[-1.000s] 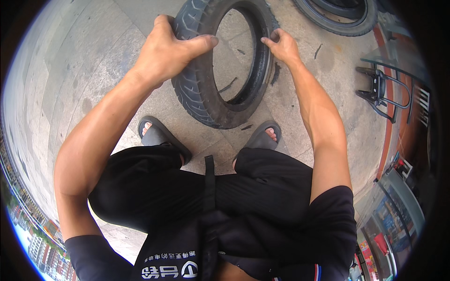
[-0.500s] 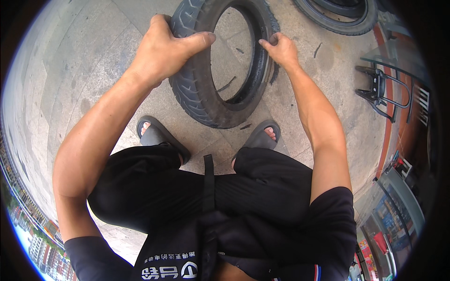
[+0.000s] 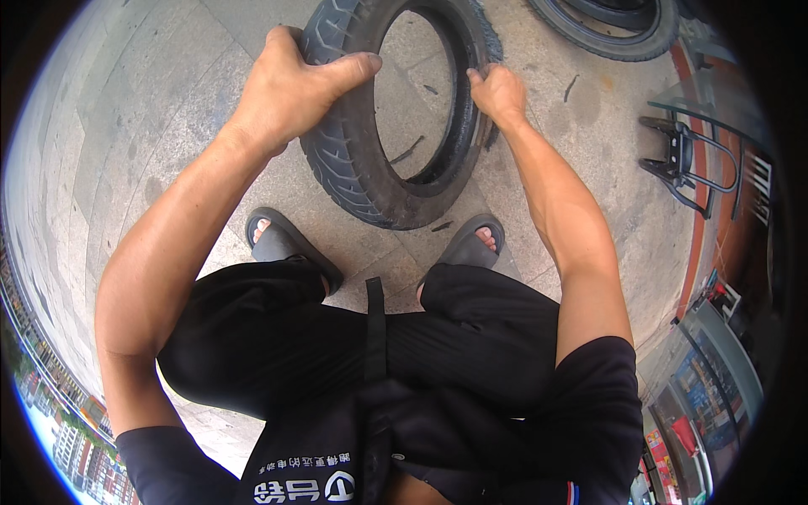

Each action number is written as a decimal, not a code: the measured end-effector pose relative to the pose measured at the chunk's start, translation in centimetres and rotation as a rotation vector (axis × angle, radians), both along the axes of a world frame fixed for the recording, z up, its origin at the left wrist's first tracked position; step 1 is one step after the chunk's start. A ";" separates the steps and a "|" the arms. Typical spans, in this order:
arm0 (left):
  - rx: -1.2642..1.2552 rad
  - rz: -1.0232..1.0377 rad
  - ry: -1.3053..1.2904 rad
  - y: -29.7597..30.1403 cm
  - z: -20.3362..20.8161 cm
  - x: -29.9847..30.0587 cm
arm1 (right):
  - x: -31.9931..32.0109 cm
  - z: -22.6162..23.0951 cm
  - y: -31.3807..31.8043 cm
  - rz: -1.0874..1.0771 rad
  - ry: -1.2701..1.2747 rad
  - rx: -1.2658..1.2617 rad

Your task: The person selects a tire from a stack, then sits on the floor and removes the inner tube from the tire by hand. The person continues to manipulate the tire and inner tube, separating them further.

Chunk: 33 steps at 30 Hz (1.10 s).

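A black rubber tyre point(image 3: 402, 207) stands on the paving in front of my feet, tilted so that its opening faces me and its tread shows on the left. My left hand point(image 3: 295, 91) is wrapped round the left side, thumb over the sidewall and fingers behind the tread. On the right side, my right hand point(image 3: 502, 91) has its fingers curled in at the tyre's edge, thumb by the inner rim. A rough, frayed band point(image 3: 488, 34) runs along that edge above the right hand. The right fingertips are partly hidden.
My sandalled feet point(image 3: 295, 244) flank the bottom of the tyre. Dark scraps point(image 3: 407, 150) lie on the paving. More tyres point(image 3: 614, 34) rest at the far right, and a small black metal-framed stool point(image 3: 686, 164) stands nearer, beside a glass-topped table point(image 3: 707, 109).
My right hand has shifted slightly left and its fingers have curled in further at the tyre's edge. The tyre and my left hand have moved a little to the left.
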<state>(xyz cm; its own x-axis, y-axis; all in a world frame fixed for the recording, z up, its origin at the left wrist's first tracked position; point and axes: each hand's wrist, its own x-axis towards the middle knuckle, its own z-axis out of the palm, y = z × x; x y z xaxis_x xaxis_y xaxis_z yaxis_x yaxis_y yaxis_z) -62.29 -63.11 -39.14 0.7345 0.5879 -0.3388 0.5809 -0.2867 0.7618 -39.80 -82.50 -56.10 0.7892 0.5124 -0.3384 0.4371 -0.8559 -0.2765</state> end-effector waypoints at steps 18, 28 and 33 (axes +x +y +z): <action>0.001 0.013 0.006 0.1 -0.3 -0.1 | 2.3 -0.4 -3.6 0.019 0.111 0.143; 0.010 0.005 0.009 -0.6 0.2 -0.1 | 0.0 -0.3 -1.3 0.118 0.016 0.084; 0.011 -0.008 -0.021 -0.8 0.5 0.2 | -0.9 -0.7 -0.7 0.167 -0.070 0.020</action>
<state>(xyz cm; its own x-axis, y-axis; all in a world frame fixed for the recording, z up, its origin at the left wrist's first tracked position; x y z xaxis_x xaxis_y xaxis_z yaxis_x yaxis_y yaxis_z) -62.14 -63.96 -38.62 0.7462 0.5857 -0.3164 0.5622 -0.2998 0.7707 -40.68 -83.19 -56.80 0.7134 0.6447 -0.2745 0.5918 -0.7642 -0.2567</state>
